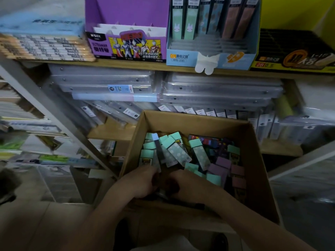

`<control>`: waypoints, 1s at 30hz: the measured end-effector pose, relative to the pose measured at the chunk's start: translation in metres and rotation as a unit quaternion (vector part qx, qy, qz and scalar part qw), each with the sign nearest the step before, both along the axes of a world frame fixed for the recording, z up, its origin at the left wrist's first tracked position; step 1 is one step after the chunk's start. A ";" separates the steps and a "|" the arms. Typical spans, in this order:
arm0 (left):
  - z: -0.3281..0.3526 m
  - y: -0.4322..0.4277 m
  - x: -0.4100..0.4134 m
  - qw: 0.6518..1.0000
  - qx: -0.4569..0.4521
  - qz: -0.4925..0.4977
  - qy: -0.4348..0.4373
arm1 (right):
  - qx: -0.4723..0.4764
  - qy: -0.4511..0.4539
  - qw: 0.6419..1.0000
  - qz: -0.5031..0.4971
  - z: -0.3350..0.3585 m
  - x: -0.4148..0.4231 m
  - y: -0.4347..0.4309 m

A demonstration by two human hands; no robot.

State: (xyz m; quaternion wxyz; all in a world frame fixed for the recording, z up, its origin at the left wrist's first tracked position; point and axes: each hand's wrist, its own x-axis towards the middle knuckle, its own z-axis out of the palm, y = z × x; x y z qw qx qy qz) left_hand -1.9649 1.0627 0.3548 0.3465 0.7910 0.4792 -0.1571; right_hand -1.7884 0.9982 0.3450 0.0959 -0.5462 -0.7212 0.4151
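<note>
Head view: left hand (143,180) fingers curl round fanned mint cases (169,151); right hand (188,183) fingers curled, grasp unclear.

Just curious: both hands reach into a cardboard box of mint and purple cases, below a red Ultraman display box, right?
No: the head view shows a purple Ultraman display box. Left hand and right hand reach into the cardboard box of mint and purple cases.

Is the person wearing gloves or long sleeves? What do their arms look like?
No gloves: the left hand and right hand are both bare. No ring, watch or bracelet shows. The left forearm and right forearm are bare too, no sleeve in view.
</note>
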 end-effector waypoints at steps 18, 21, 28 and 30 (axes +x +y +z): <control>-0.007 0.002 0.000 0.996 -0.041 -0.076 0.037 | -0.143 -0.119 0.980 0.062 -0.014 -0.001 0.013; -0.006 0.002 0.000 0.994 -0.046 -0.089 0.042 | -0.140 -0.086 0.985 0.058 -0.012 0.002 0.013; 0.002 0.003 0.001 0.989 -0.074 -0.117 0.056 | -0.183 -0.096 0.975 0.084 -0.010 0.011 0.012; 0.003 0.003 0.002 0.986 -0.085 -0.128 0.063 | -0.193 -0.104 0.971 0.097 -0.005 0.012 0.012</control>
